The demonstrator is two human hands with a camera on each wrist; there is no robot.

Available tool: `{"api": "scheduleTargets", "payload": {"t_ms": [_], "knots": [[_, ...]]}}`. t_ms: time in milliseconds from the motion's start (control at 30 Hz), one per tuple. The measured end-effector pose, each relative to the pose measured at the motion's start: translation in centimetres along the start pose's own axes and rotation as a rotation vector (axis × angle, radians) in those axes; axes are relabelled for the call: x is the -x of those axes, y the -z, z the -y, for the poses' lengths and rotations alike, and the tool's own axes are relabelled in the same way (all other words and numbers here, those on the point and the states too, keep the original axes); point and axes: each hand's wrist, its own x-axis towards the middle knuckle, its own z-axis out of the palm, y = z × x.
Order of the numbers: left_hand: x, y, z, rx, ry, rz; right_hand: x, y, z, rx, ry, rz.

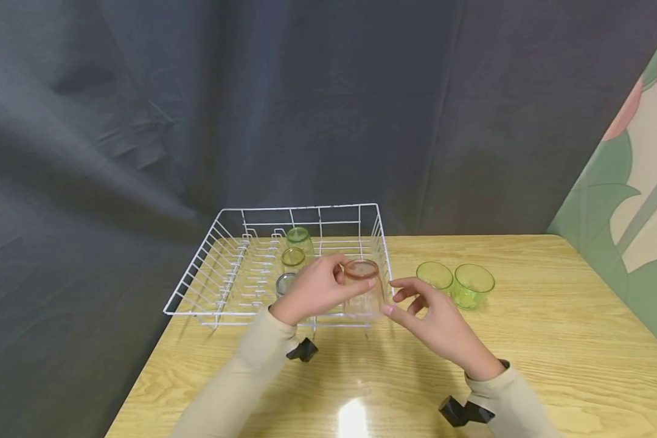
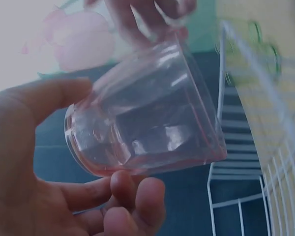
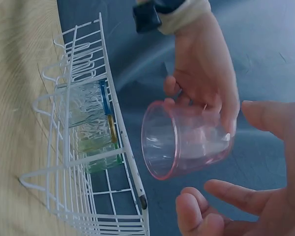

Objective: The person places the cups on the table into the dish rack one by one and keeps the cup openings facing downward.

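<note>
Noted left hand (image 1: pixel 316 285) gripping, right hand (image 1: pixel 438 322) with digits parted, close together.
Observed left thumb laid opposite bent fingers, its tip pointing toward the right hand. Saw right thumb and bent fingers facing left across a gap; could not confirm contact. Recorded sleeved left forearm (image 1: pixel 243 371) slanting up from lower left in the head view, sleeved right forearm (image 1: pixel 511 404) from lower right, both bare at the wrist.

I face a dark cloth (image 1: pixel 328 121) beyond my wood-grained worktop (image 1: pixel 553 328), a floral backdrop (image 1: pixel 629 182) at right, bright reflection (image 1: pixel 353 418) near me.
</note>
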Motion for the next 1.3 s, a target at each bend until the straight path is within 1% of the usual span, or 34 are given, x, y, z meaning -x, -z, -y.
{"api": "scheduleTargets", "payload": {"t_ms": [100, 200, 267, 367, 433, 533, 667, 733, 867, 967, 1100, 1200, 1300], "knots": [[-1.6, 1.1, 0.6, -0.049, 0.069, -0.028, -0.1, 0.1, -0.2, -0.004, -0.012, 0.013], [-3.6, 2.2, 1.5, -0.086, 0.131, -0.059, -0.1, 0.0, -0.4, -0.002, -0.019, 0.019], [-5.0, 2.7, 2.2, -0.114, 0.158, -0.079, -0.1, -0.1, -0.6, 0.004, -0.022, 0.020], [-7.0, 3.0, 3.4, -0.161, 0.202, -0.095, -0.1, -0.2, -0.7, 0.016, -0.026, 0.028], [-8.0, 2.9, 4.1, -0.186, 0.238, -0.088, 0.0, -0.3, -0.8, 0.020, -0.026, 0.040], [-9.2, 2.5, 4.9, -0.243, 0.293, -0.062, 0.0, -0.3, -0.9, 0.022, -0.023, 0.055], [-10.7, 1.7, 5.9, -0.330, 0.366, -0.026, 0.0, -0.4, -0.9, 0.026, -0.022, 0.070], [-11.5, 1.1, 6.5, -0.358, 0.394, -0.014, 0.0, -0.5, -0.9, 0.030, -0.016, 0.074], [-12.6, 0.0, 7.5, -0.401, 0.443, 0.000, 0.0, -0.6, -0.9, 0.031, 0.007, 0.070], [-13.1, -0.7, 8.1, -0.414, 0.466, 0.017, 0.1, -0.7, -0.9, 0.031, 0.014, 0.067], [-13.3, -1.3, 8.7, -0.397, 0.484, 0.042, 0.1, -0.7, -1.0, 0.026, 0.011, 0.076], [-13.3, -1.7, 9.0, -0.371, 0.491, 0.047, 0.1, -0.8, -1.0, 0.021, 0.020, 0.081], [-13.4, -2.0, 9.3, -0.353, 0.492, 0.040, 0.0, -0.9, -1.0, 0.020, 0.030, 0.082]]}}
